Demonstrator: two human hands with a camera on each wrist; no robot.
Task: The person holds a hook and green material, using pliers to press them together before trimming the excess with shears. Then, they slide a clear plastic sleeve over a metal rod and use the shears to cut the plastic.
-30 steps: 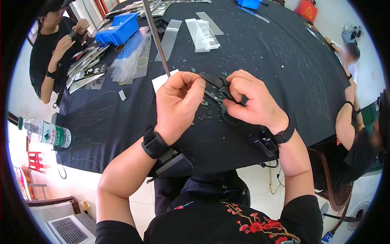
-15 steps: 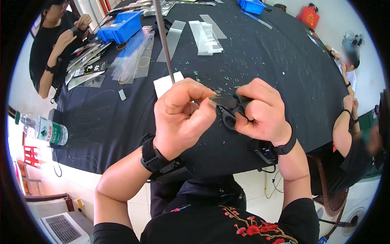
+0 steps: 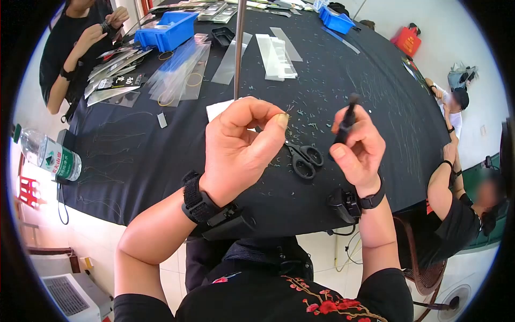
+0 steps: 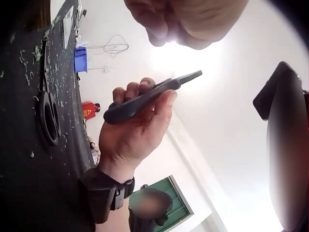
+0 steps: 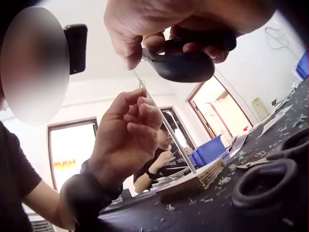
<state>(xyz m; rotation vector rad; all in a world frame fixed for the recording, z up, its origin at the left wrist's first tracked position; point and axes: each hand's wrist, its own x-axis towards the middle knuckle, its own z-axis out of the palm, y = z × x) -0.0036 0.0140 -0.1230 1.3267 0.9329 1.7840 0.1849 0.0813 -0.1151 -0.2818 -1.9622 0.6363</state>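
Observation:
My left hand (image 3: 241,147) is raised over the near part of the table, thumb and forefinger pinching a thin looped strand of line (image 5: 142,83). To its right, my right hand (image 3: 365,153) holds black-handled pliers (image 4: 140,105) in its curled fingers. Their narrow tip points up, apart from the left hand. Black scissors (image 3: 296,152) lie on the dark cloth between and below the hands. Just beyond my left hand, a white block (image 3: 214,110) stands at the foot of an upright metal rod (image 3: 240,59), partly hidden by that hand.
Green clippings (image 3: 311,104) litter the black tablecloth (image 3: 375,139). Clear plastic strips (image 3: 265,56) lie farther back, and a blue bin (image 3: 169,32) stands at the back left. A water bottle (image 3: 51,155) is at the left edge. Other people sit left and right.
My right hand has drawn away to the right with the pliers, tipping them upward. The scissors lie uncovered. My left hand keeps its pinch, and the head view has shifted slightly.

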